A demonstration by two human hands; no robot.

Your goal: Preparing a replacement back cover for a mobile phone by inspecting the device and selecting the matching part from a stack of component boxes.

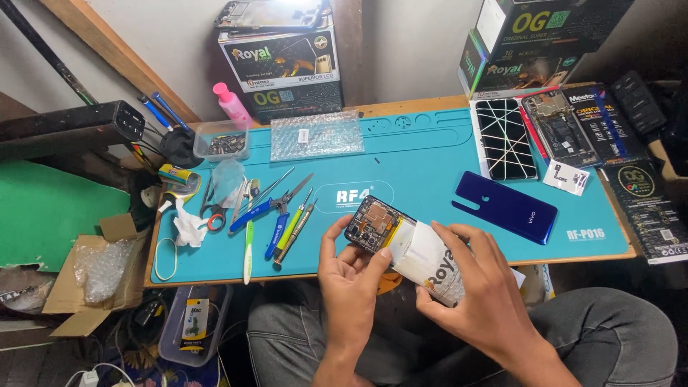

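Both hands hold an opened phone (374, 224) with its back removed, showing the circuit board and parts inside. A white paper sleeve or wrapper (430, 259) covers its lower half. My left hand (349, 279) grips the phone's upper end from below, thumb on its left edge. My right hand (479, 287) holds the wrapped lower end, fingers curled over the sleeve. The phone sits tilted just above the front edge of a teal work mat (423, 161). A dark blue phone back cover (504, 206) lies on the mat to the right.
Screwdrivers, tweezers, scissors and a toothbrush (272, 215) lie left on the mat. A cracked phone screen (506, 137) and another opened phone (560, 129) rest at the right rear. Boxes (283, 64) stand against the wall, with a bubble-wrap sheet (317, 134), parts tray (222, 141) and pink bottle (232, 104).
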